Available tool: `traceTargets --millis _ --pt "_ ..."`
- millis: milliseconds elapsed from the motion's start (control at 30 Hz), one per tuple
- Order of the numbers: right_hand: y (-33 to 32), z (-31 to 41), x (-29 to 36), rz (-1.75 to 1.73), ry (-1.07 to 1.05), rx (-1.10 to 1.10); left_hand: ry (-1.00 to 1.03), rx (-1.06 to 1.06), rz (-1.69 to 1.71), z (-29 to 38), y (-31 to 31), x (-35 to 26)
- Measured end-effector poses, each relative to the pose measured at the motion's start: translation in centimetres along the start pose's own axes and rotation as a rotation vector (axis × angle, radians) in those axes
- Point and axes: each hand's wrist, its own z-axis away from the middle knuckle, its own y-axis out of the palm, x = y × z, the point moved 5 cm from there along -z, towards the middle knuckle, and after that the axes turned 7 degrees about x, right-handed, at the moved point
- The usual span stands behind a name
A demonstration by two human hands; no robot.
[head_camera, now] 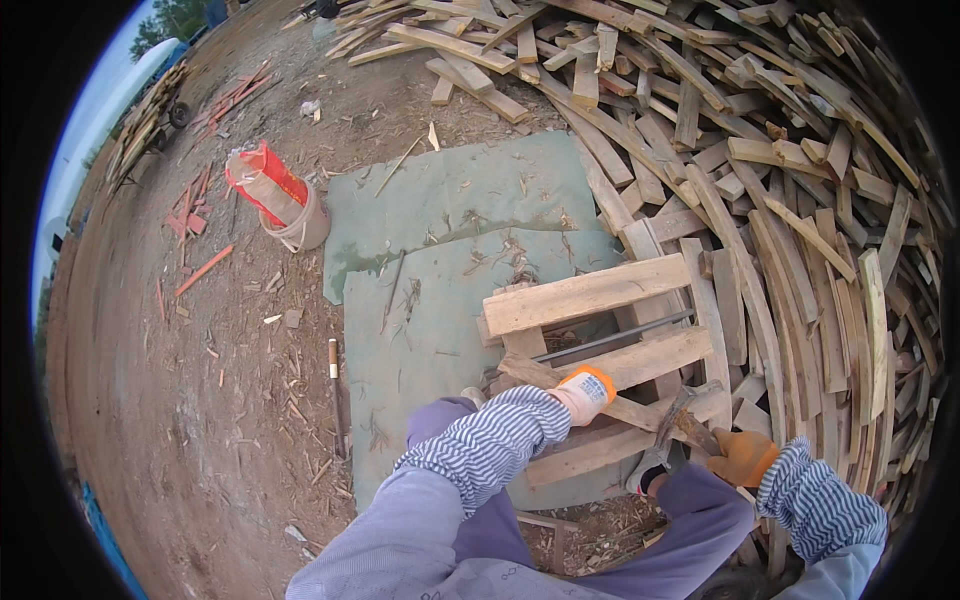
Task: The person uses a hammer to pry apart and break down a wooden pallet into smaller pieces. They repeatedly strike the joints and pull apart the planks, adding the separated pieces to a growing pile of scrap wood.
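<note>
My right hand, in an orange-palmed work glove, grips the handle of a claw hammer at the lower right. The hammer's metal head lies over a slanting wooden slat. My left hand, in a white and orange glove, rests at that slat; its fingers are hidden, so its hold on the wood cannot be told. Other wooden boards lie side by side in front of me across crosspieces. A dark metal bar lies between two of them.
A large heap of loose lumber rises to the right and ahead. Green sheets cover the ground. A bucket holding a red and white sack stands at the left. A rod with a pale handle lies beside the sheet.
</note>
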Motion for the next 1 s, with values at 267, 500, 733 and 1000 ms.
traceTargets --millis 267,500,733,1000 --pt "2.8 11.3 -2.0 0.167 0.232 -0.250 -0.043 -0.010 -0.126 1.4 -1.1 -0.5" --pt "5.2 11.1 -6.3 0.115 0.197 -0.292 -0.054 -0.020 -0.208 1.3 -1.1 -1.3" --pt "5.5 9.8 -9.3 0.051 0.145 -0.182 -0.066 0.056 -0.218 1.8 -2.4 -1.9" --pt "10.7 7.7 -12.0 -0.257 0.120 -0.114 -0.022 -0.011 -0.290 1.2 -0.2 -1.0"
